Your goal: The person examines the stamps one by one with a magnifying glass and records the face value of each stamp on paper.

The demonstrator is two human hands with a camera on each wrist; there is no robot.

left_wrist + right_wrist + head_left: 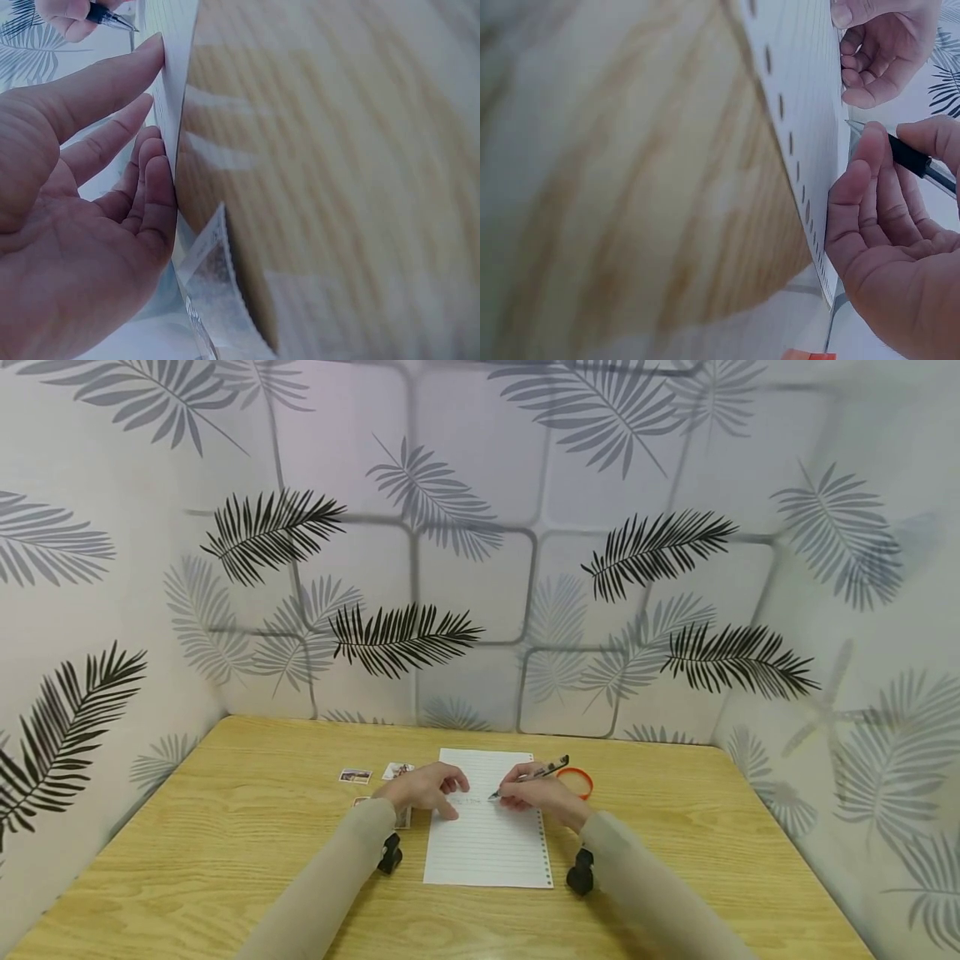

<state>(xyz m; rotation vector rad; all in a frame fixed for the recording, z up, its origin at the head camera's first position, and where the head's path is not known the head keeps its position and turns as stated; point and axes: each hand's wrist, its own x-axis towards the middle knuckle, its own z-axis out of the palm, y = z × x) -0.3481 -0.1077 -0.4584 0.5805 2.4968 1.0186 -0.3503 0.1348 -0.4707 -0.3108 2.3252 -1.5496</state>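
Note:
A white lined sheet of paper (487,856), with punched holes down its right edge, lies on the wooden table. My right hand (536,795) pinches a pen (555,766) between thumb and fingers, its side resting on the sheet. In the right wrist view the pen's black grip (909,155) and metal tip show close over the paper. Faint writing (468,801) runs between my hands. The fingertips of my left hand (426,789) rest on the left part of the sheet, fingers relaxed and thumb apart, as the left wrist view also shows.
Small picture cards lie left of the sheet, one (355,776) apart and another (397,770) behind my left hand; more are partly hidden by that arm. An orange-red ring (591,785) lies beyond my right wrist. A leaf-patterned wall (480,577) borders the table's back edge.

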